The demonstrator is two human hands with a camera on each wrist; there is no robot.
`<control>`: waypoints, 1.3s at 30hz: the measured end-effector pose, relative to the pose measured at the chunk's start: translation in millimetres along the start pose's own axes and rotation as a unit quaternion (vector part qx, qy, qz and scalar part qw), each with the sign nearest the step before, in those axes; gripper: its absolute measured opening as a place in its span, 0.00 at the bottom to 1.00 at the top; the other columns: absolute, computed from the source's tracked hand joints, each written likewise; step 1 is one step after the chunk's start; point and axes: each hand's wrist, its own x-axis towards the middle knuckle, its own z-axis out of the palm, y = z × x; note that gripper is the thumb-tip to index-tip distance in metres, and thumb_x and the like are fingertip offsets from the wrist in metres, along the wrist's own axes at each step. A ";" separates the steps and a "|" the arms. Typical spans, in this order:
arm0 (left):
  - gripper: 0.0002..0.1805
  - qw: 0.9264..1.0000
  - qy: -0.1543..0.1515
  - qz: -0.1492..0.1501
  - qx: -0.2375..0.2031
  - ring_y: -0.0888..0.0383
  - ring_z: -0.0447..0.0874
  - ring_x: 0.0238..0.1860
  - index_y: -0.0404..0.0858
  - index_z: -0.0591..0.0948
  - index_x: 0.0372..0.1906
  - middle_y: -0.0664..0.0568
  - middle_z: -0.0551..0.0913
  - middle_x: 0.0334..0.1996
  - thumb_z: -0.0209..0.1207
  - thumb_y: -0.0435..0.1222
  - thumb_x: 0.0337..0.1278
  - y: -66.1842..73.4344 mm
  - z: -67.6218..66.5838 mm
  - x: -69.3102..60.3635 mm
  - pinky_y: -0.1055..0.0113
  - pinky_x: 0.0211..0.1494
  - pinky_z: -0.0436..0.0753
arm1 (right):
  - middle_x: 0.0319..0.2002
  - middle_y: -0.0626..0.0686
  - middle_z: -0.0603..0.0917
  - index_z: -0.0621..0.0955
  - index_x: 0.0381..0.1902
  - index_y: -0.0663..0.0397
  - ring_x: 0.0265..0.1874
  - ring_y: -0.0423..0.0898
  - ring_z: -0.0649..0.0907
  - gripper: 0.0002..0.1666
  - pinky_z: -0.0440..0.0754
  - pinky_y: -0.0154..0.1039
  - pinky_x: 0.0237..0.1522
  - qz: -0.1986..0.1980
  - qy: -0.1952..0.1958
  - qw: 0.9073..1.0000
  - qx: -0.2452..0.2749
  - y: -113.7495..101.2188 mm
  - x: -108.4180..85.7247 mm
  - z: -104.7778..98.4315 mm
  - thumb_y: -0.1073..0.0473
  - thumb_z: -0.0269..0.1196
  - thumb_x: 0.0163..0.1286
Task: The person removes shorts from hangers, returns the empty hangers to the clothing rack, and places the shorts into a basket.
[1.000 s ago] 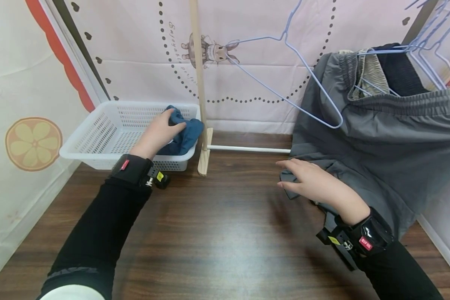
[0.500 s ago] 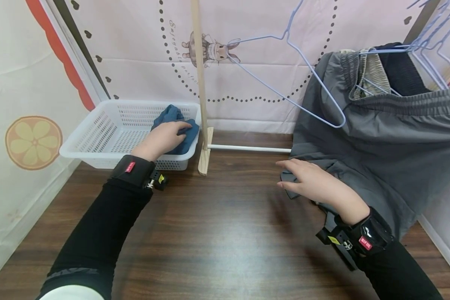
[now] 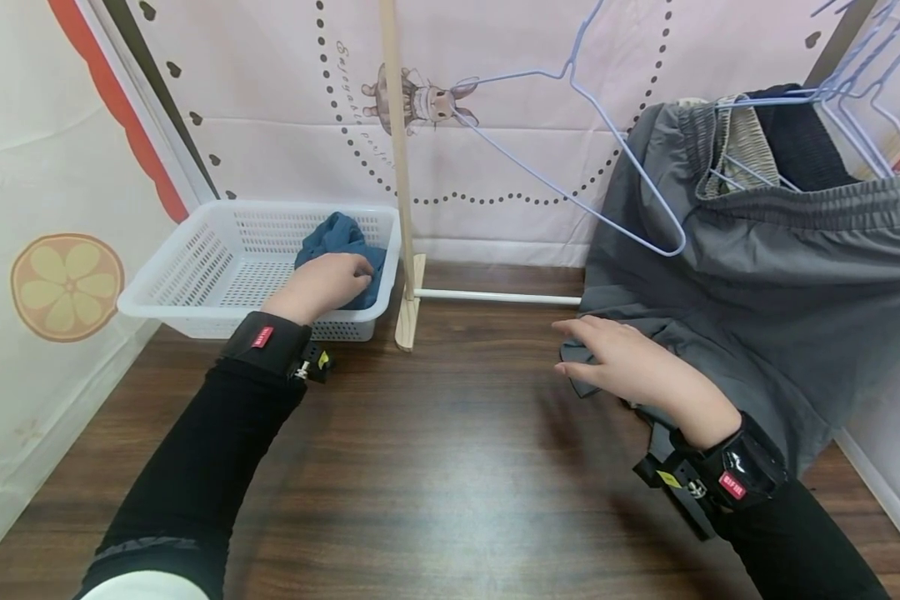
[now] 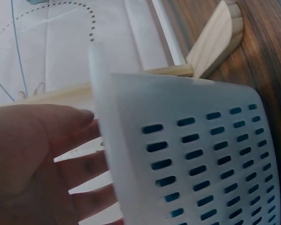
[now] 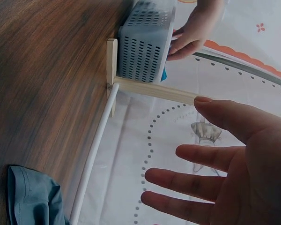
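Observation:
A bundled blue cloth (image 3: 339,237) lies in the right end of a white perforated plastic basket (image 3: 180,258). My left hand (image 3: 322,283) is over the basket's near rim, just in front of the cloth. In the left wrist view its fingers (image 4: 82,173) are spread, with light showing between them, and nothing is gripped; the fingertips are hidden behind the basket wall. My right hand (image 3: 618,354) hovers with fingers apart beside grey shorts (image 3: 765,275) that hang on a hanger. The right wrist view shows its palm (image 5: 267,173) bare.
A bare blue hanger (image 3: 570,158) hangs in the middle. A wooden rack post (image 3: 397,167) stands beside the basket, joined to a low white bar (image 3: 498,297). More blue hangers (image 3: 862,92) crowd the right. Below is a dark wooden surface (image 3: 450,467).
My left hand has let go of the blue cloth and moved a little toward me. The cloth has settled lower and further left in the basket. My right hand has stayed still.

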 end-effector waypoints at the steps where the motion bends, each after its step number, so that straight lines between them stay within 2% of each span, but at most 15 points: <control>1: 0.21 1.000 0.010 -0.006 -0.004 0.42 0.68 0.65 0.35 0.75 0.63 0.39 0.74 0.62 0.48 0.39 0.72 1.0 -0.9 -0.8 0.43 0.65 0.65 | 0.66 0.59 0.70 0.67 0.71 0.53 0.66 0.58 0.68 0.39 0.63 0.61 0.63 -0.001 0.001 1.000 0.000 -0.5 -0.5 -0.9 0.38 0.57 0.71; 4: 0.22 0.999 0.037 -0.022 -0.017 0.43 0.71 0.62 0.37 0.74 0.64 0.40 0.76 0.60 0.48 0.41 0.72 4.3 -2.6 -3.8 0.43 0.62 0.68 | 0.66 0.59 0.70 0.67 0.71 0.54 0.66 0.58 0.67 0.38 0.63 0.62 0.63 -0.004 0.005 1.000 -0.003 -0.9 -1.4 -3.3 0.39 0.57 0.71; 7: 0.22 0.997 0.063 -0.021 -0.027 0.44 0.74 0.59 0.37 0.74 0.64 0.41 0.78 0.58 0.47 0.42 0.72 7.8 -2.3 -8.2 0.45 0.60 0.71 | 0.66 0.59 0.70 0.67 0.70 0.54 0.66 0.58 0.67 0.37 0.63 0.61 0.63 -0.009 0.009 1.000 -0.008 -1.4 -1.6 -5.3 0.41 0.58 0.71; 13: 0.21 0.994 0.109 -0.001 -0.023 0.42 0.74 0.60 0.37 0.75 0.62 0.40 0.78 0.58 0.48 0.42 0.72 18.3 -2.4 -16.7 0.46 0.59 0.72 | 0.64 0.60 0.72 0.67 0.70 0.56 0.65 0.59 0.69 0.36 0.63 0.63 0.62 -0.025 0.029 0.998 -0.042 -5.1 -3.3 -9.9 0.43 0.59 0.71; 18: 0.22 0.991 0.129 0.019 -0.009 0.44 0.71 0.63 0.37 0.76 0.63 0.42 0.76 0.61 0.48 0.43 0.72 35.6 -4.2 -24.7 0.47 0.62 0.71 | 0.59 0.59 0.76 0.69 0.69 0.57 0.61 0.58 0.73 0.35 0.65 0.63 0.59 -0.045 0.055 0.995 -0.075 -9.9 -7.0 -13.9 0.46 0.62 0.70; 22: 0.21 0.989 0.145 0.042 0.004 0.46 0.74 0.61 0.37 0.77 0.61 0.42 0.78 0.59 0.49 0.43 0.71 50.5 -4.7 -33.8 0.48 0.57 0.74 | 0.55 0.57 0.77 0.70 0.67 0.57 0.57 0.56 0.75 0.35 0.67 0.61 0.57 -0.068 0.077 0.989 -0.104 -11.4 -9.3 -16.0 0.49 0.66 0.67; 27: 0.20 0.983 0.166 0.065 0.028 0.46 0.77 0.57 0.37 0.77 0.60 0.42 0.80 0.55 0.51 0.43 0.71 66.2 -5.0 -44.6 0.50 0.53 0.77 | 0.51 0.55 0.78 0.74 0.63 0.58 0.51 0.54 0.78 0.35 0.71 0.57 0.53 -0.112 0.112 0.976 -0.152 -12.7 -12.3 -18.1 0.52 0.71 0.62; 31: 0.21 0.981 0.178 0.074 0.033 0.46 0.78 0.55 0.38 0.78 0.60 0.44 0.81 0.53 0.51 0.44 0.70 73.9 -4.2 -53.2 0.50 0.50 0.79 | 0.51 0.55 0.79 0.77 0.60 0.57 0.52 0.55 0.78 0.31 0.70 0.57 0.55 -0.144 0.143 0.964 -0.173 -14.2 -17.5 -21.4 0.51 0.70 0.62; 34: 0.20 0.977 0.193 0.083 0.030 0.47 0.79 0.53 0.39 0.78 0.59 0.45 0.82 0.52 0.52 0.44 0.70 76.6 -3.7 -59.4 0.51 0.47 0.80 | 0.50 0.54 0.80 0.78 0.58 0.57 0.53 0.55 0.77 0.29 0.68 0.57 0.57 -0.175 0.177 0.952 -0.180 -14.5 -22.4 -24.4 0.51 0.69 0.62; 36: 0.20 0.973 0.207 0.093 0.029 0.47 0.80 0.52 0.39 0.79 0.59 0.46 0.82 0.51 0.53 0.44 0.69 78.4 -3.4 -63.3 0.52 0.45 0.80 | 0.49 0.55 0.81 0.79 0.56 0.58 0.52 0.55 0.77 0.27 0.68 0.56 0.57 -0.197 0.206 0.941 -0.184 -13.3 -26.2 -26.3 0.46 0.65 0.66; 39: 0.19 0.968 0.227 0.104 0.025 0.48 0.81 0.49 0.38 0.80 0.58 0.46 0.83 0.48 0.53 0.43 0.69 80.4 -2.6 -68.4 0.54 0.42 0.81 | 0.46 0.56 0.82 0.80 0.54 0.59 0.49 0.56 0.78 0.31 0.68 0.56 0.56 -0.222 0.254 0.923 -0.185 -10.8 -31.7 -29.5 0.37 0.53 0.73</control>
